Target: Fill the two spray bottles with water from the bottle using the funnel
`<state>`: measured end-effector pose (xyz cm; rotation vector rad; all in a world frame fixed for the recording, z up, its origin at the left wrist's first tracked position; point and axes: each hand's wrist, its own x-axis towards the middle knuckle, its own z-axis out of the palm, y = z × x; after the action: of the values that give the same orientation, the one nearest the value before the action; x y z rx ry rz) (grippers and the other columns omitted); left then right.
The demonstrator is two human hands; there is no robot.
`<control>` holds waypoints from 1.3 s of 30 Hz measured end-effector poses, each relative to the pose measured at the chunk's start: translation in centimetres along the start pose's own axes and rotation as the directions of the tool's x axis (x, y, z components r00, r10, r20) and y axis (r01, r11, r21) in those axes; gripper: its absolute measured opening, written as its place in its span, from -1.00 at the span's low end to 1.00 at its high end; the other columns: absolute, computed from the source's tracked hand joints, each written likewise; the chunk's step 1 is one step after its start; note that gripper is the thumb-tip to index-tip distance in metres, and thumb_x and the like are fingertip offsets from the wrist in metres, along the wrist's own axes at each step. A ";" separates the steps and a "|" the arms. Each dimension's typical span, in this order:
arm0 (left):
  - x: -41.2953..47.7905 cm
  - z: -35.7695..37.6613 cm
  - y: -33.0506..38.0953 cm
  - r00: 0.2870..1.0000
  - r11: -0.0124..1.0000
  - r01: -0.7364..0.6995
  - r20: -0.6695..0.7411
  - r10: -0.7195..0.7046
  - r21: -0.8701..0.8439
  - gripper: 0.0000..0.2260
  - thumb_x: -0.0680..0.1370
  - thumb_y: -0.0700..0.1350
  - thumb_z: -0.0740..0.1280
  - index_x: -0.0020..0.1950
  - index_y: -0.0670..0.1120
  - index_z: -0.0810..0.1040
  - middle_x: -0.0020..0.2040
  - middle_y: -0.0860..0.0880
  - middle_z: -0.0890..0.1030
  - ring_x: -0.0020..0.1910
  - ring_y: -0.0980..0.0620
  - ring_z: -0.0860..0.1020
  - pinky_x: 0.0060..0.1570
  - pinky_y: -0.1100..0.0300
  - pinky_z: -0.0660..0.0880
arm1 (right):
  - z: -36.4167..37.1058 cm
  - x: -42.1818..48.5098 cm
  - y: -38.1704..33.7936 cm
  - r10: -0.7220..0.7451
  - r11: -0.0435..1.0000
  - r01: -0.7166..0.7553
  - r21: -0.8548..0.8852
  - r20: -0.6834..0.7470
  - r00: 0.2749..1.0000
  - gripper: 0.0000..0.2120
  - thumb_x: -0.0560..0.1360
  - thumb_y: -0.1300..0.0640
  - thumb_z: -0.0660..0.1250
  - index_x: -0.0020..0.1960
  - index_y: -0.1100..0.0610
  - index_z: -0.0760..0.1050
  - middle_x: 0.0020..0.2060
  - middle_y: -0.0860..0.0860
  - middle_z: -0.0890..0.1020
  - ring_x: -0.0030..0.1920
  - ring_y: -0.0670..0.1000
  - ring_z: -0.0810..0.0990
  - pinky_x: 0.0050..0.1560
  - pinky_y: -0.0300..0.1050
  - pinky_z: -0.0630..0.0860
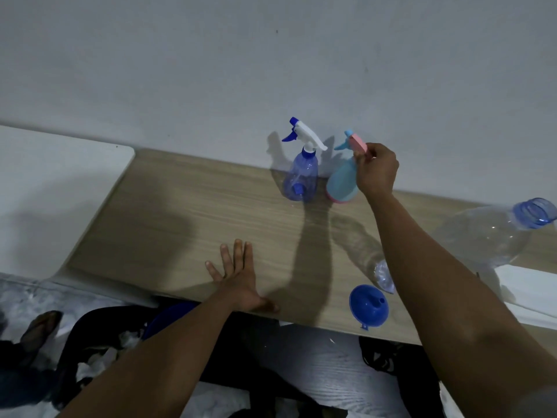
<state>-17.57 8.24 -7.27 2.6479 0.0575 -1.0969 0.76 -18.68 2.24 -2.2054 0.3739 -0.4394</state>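
Head view is showing the right hand (376, 170) pinching the pink top of the pale spray bottle (342, 184) at 1 o'clock; the left hand (238, 279) is lying flat on the table (180, 206). Probably light and tippy, this bottle is needing a neck grip; fingers (363, 158) are hiding that neck.

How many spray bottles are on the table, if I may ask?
2. The translucent blue spray bottle stands by the wall; the pale blue spray bottle beside it, its top held by the right hand.
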 end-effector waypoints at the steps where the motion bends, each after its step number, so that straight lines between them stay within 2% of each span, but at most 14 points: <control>1: 0.0 0.0 0.0 1.000 1.000 0.002 0.000 -0.002 -0.004 0.50 -0.02 0.55 0.41 0.42 0.00 -0.63 0.38 0.00 -0.68 0.33 -0.20 -0.67 0.28 -0.45 -0.45 | 0.1 0.1 0.1 0.003 1.000 -0.003 -0.008 0.009 1.000 -0.79 0.53 0.22 0.33 0.12 0.22 0.64 0.00 0.17 0.69 0.01 0.15 0.62 -0.08 -0.22 0.37; 5: 0.1 0.1 -0.1 1.000 1.000 -0.002 -0.007 0.002 -0.006 0.50 -0.02 0.56 0.40 0.41 0.00 -0.63 0.38 0.00 -0.68 0.32 -0.19 -0.68 0.28 -0.44 -0.47 | 0.2 0.2 0.7 0.016 1.000 -0.015 -0.015 0.042 0.999 -0.73 0.54 0.24 0.31 0.23 0.23 0.58 0.06 0.17 0.68 0.08 0.16 0.62 -0.06 -0.27 0.36; 7: 0.0 0.2 -0.1 1.000 1.000 -0.003 -0.018 0.002 -0.006 0.49 -0.02 0.56 0.40 0.42 0.01 -0.63 0.39 0.00 -0.67 0.33 -0.19 -0.67 0.29 -0.43 -0.47 | -0.1 0.0 0.5 0.029 1.000 -0.029 0.003 0.057 0.998 -0.58 0.54 0.21 0.37 0.38 0.23 0.46 0.18 0.18 0.62 0.18 0.13 0.59 0.06 -0.28 0.38; 10: 0.0 0.4 -0.1 0.999 1.000 -0.009 -0.033 0.009 -0.012 0.49 -0.01 0.55 0.41 0.42 0.01 -0.63 0.39 0.00 -0.66 0.34 -0.17 -0.66 0.29 -0.42 -0.47 | -0.9 -1.1 0.3 0.048 0.997 -0.049 0.061 0.027 0.999 -0.42 0.54 0.15 0.41 0.49 0.21 0.31 0.34 0.18 0.49 0.30 0.12 0.51 0.28 -0.13 0.43; 13: 0.2 0.5 -0.1 0.999 0.999 -0.007 -0.046 0.006 -0.033 0.49 0.00 0.54 0.43 0.42 0.01 -0.62 0.41 -0.01 -0.64 0.37 -0.18 -0.64 0.29 -0.42 -0.48 | -1.8 -4.1 0.6 -0.004 0.996 0.005 0.094 -0.014 1.000 -0.45 0.53 0.20 0.41 0.47 0.18 0.33 0.35 0.13 0.46 0.30 0.11 0.50 0.33 0.03 0.47; 19: 0.0 0.9 -0.1 0.996 0.999 -0.003 -0.086 0.000 -0.036 0.49 -0.01 0.55 0.44 0.47 0.03 -0.56 0.45 -0.02 -0.60 0.42 -0.18 -0.58 0.33 -0.39 -0.45 | -4.5 -14.5 3.3 -0.130 0.984 0.128 0.121 0.013 0.991 -0.60 0.53 0.29 0.37 0.35 0.20 0.44 0.18 0.11 0.54 0.10 0.02 0.56 0.15 -0.04 0.55; 22: -0.2 1.3 1.6 0.986 0.997 -0.061 -0.156 0.052 -0.050 0.36 0.13 0.43 0.50 0.53 0.09 -0.44 0.55 0.01 -0.44 0.52 -0.23 -0.41 0.43 -0.36 -0.28 | -6.7 -19.2 5.8 -0.257 0.965 0.255 0.055 0.035 0.966 -0.73 0.52 0.33 0.35 0.21 0.19 0.53 0.09 0.08 0.57 0.06 0.02 0.57 0.15 -0.05 0.54; 25: -0.8 2.4 5.2 0.965 0.983 -0.182 -0.197 0.173 -0.033 0.23 0.24 0.37 0.48 0.56 0.12 -0.36 0.60 0.09 -0.28 0.58 -0.18 -0.20 0.48 -0.31 -0.07 | -9.7 -22.6 8.9 -0.308 0.951 0.309 -0.013 0.032 0.951 -0.82 0.53 0.36 0.34 0.11 0.19 0.57 0.04 0.04 0.59 0.04 -0.06 0.56 0.11 -0.25 0.46; 27: -1.2 3.2 8.1 0.941 0.964 -0.264 -0.225 0.251 -0.029 0.15 0.30 0.35 0.44 0.58 0.10 -0.31 0.62 0.06 -0.20 0.60 -0.09 -0.10 0.51 -0.18 0.03 | -12.0 -23.8 11.4 -0.254 0.965 0.255 -0.059 0.027 0.967 -0.83 0.54 0.35 0.35 0.07 0.16 0.58 0.03 -0.01 0.59 0.01 -0.13 0.54 0.08 -0.33 0.44; 30: -2.1 3.8 12.9 0.871 0.887 -0.442 -0.304 0.387 -0.135 0.02 0.42 0.14 0.46 0.61 -0.03 -0.19 0.63 -0.03 -0.07 0.60 -0.01 -0.05 0.55 0.10 0.02 | -15.1 -24.0 15.5 -0.081 0.984 0.080 -0.162 -0.001 0.997 -0.86 0.54 0.31 0.34 0.05 0.13 0.59 0.01 -0.04 0.57 -0.02 -0.04 0.58 0.02 -0.21 0.47; 32: -3.2 3.5 16.5 0.829 0.794 -0.537 -0.355 0.432 -0.286 -0.02 0.42 0.05 0.49 0.61 -0.03 -0.11 0.63 -0.02 0.01 0.59 0.01 0.01 0.54 0.12 0.05 | -16.7 -23.2 18.0 0.049 0.981 -0.043 -0.189 0.028 0.998 -0.84 0.55 0.29 0.33 0.10 0.16 0.59 0.06 0.04 0.56 0.03 0.08 0.59 0.02 -0.18 0.41; 33: -3.8 3.0 18.3 0.808 0.737 -0.575 -0.390 0.441 -0.356 0.00 0.38 0.08 0.51 0.61 0.02 -0.08 0.62 0.01 0.05 0.58 0.04 0.05 0.54 0.09 0.10 | -17.2 -22.6 19.0 0.106 0.973 -0.086 -0.216 0.085 0.991 -0.79 0.55 0.29 0.32 0.16 0.17 0.59 0.13 0.09 0.55 0.10 0.12 0.57 0.05 -0.17 0.40; 36: -5.9 1.3 23.0 0.727 0.623 -0.672 -0.519 0.450 -0.401 0.03 0.30 0.22 0.54 0.60 0.11 -0.02 0.60 0.11 0.09 0.55 0.14 0.11 0.48 0.11 0.19 | -18.0 -21.0 20.9 0.182 0.941 -0.087 -0.328 0.272 0.945 -0.66 0.58 0.26 0.26 0.33 0.16 0.53 0.29 0.16 0.51 0.27 0.18 0.50 0.25 -0.08 0.41; 39: -8.0 -0.7 27.0 0.649 0.576 -0.736 -0.612 0.452 -0.356 0.07 0.27 0.21 0.59 0.59 0.12 -0.01 0.57 0.15 0.13 0.49 0.20 0.14 0.38 0.21 0.18 | -18.0 -20.6 21.7 0.159 0.915 0.005 -0.404 0.370 0.915 -0.68 0.58 0.21 0.20 0.28 0.06 0.56 0.23 0.08 0.56 0.20 0.13 0.50 0.19 -0.04 0.48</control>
<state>-19.06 -16.96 5.15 2.0074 -0.3675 -0.1348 -27.99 -35.73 -8.01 -2.5898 0.3504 0.1537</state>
